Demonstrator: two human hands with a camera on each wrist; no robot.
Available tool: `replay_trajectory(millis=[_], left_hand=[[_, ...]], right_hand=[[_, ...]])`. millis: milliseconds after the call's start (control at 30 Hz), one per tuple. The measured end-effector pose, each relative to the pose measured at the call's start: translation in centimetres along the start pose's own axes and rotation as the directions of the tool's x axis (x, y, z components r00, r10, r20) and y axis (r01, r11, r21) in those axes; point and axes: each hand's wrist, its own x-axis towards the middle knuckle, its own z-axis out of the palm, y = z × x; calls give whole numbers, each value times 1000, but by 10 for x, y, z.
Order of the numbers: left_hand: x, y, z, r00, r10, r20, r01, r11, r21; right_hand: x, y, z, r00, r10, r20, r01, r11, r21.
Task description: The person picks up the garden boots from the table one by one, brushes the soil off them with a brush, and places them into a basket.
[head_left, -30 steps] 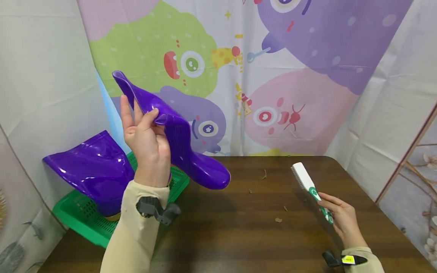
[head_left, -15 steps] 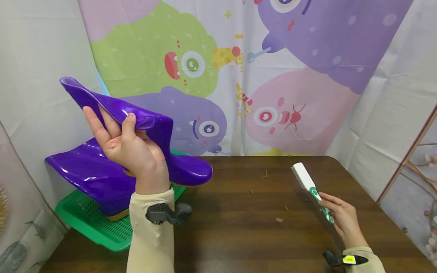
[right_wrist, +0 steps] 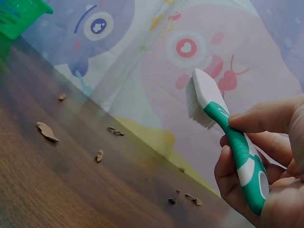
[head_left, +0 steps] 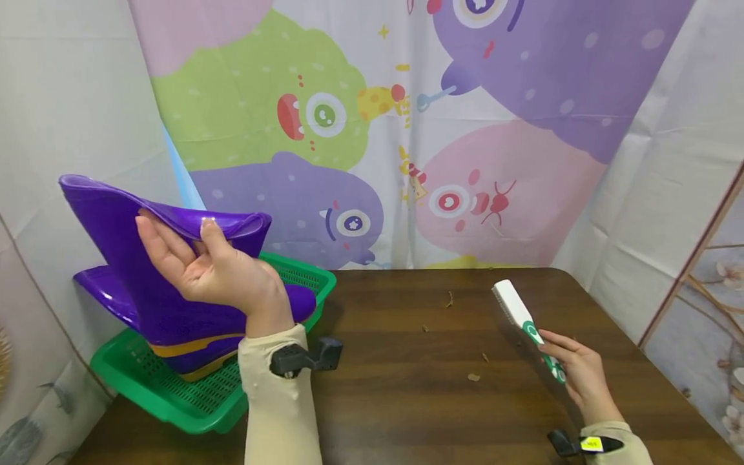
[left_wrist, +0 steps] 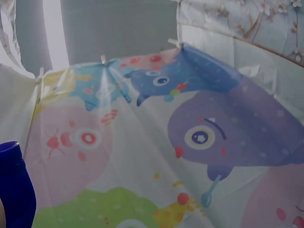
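In the head view my left hand (head_left: 227, 271) pinches the top rim of a shiny purple rain boot (head_left: 110, 239) between thumb and fingers. Its toe points right and its yellowish sole is low over a green basket (head_left: 325, 284). Behind it, a second purple rain boot (head_left: 101, 294) lies in the basket, mostly hidden. Only a dark blue-looking slice of a boot (left_wrist: 16, 190) enters the left wrist view. On the right, my right hand (head_left: 587, 374) grips a white and green brush (head_left: 514, 307) by its handle. The right wrist view shows its pale bristles (right_wrist: 194, 107) facing left, above the table.
Several dry leaf bits are scattered over the brown wooden table (head_left: 395, 400), including a flat one (right_wrist: 46, 131). A cartoon-printed curtain (head_left: 395, 239) hangs right behind the table's back edge. Pale cloth walls stand at both sides.
The held boot has swung left and down over the basket, turning from tilted to nearly upright. My left hand has gone with it. The right hand and brush have barely moved.
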Motion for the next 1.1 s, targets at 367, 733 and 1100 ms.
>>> replay_trajectory(millis=[367,733,1100], left_hand=[[21,-6,-17,996,69,-60,-71,997,-19],[17,-1,-30,993,90,-82,-88,996,30],[15,-8,-66,994,13,-106,-3,996,92]], right_hand=[[0,2,0,1000,7,10,-7,1000,4],[0,3,0,1000,17,4,-17,999,-36],[0,4,2,1000,15,7,-15,998,-53]])
